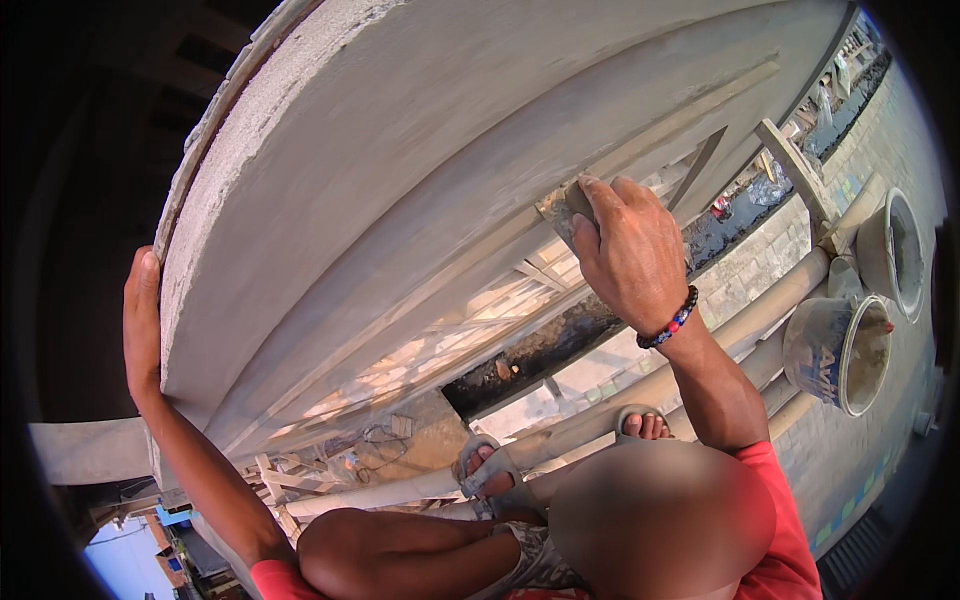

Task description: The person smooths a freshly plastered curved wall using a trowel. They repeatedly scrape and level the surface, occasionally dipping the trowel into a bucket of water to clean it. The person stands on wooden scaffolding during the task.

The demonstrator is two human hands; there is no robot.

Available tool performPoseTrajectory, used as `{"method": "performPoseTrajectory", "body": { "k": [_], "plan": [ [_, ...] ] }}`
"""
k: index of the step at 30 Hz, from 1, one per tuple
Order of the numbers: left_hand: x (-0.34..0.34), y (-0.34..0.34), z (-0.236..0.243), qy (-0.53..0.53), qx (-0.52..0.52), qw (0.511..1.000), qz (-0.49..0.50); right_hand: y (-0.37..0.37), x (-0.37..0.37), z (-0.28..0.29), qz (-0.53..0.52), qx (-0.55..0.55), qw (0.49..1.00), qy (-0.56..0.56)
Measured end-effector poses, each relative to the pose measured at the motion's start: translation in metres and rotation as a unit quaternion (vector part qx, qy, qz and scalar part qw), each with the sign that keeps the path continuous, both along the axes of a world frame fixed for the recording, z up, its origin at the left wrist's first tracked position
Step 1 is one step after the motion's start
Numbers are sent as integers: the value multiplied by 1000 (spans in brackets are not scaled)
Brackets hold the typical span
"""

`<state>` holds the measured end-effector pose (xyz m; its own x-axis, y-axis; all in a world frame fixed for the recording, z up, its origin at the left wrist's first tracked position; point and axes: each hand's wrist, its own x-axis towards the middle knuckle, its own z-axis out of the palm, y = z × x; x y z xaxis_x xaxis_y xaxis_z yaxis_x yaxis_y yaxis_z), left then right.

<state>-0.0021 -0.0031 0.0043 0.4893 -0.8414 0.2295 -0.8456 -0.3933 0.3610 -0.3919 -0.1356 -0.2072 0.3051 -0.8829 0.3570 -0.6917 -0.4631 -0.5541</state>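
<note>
Tool (556, 212) at 1 o'clock from mid-view, apparently laid on the ridge (680, 119) of the grey wall (380, 150); exact kind hidden under the palm. For a clean pass, best to set the working face flush, press evenly and draw along the ridge's 2-to-8 o'clock line in long strokes, without any tipping that might gouge the surface. Wise to ease off at each stroke's end. Right hand (635, 260) at half past 2, back uppermost, fingers (604, 200) curled and closed round the tool; right forearm (720, 395) angled in from 4 o'clock. Left hand (143, 320) at 9 o'clock, pointing to 12, visible finger straight along the rough edge (228, 165); cannot tell whether gripping behind. Left forearm (210, 460) at 8 o'clock, probably for steadying.
</note>
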Motion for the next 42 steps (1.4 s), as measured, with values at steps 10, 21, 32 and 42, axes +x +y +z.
{"method": "performPoseTrajectory", "body": {
  "k": [10, 21, 32, 42],
  "plan": [
    [8, -3, 3, -35, 5, 999, -25, 76, 103, -4, 169, 21, 985, 10],
    [3, -1, -3, -78, -9, 997, 11, 38, 5, -43, 36, 56, 968, -243],
    [10, 0, -1, -71, 8, 997, 3, 80, 77, -107, 100, 2, 975, -200],
    [10, -2, -1, -59, 5, 998, -28, 58, 77, -93, 86, -39, 972, -216]
  ]
}}
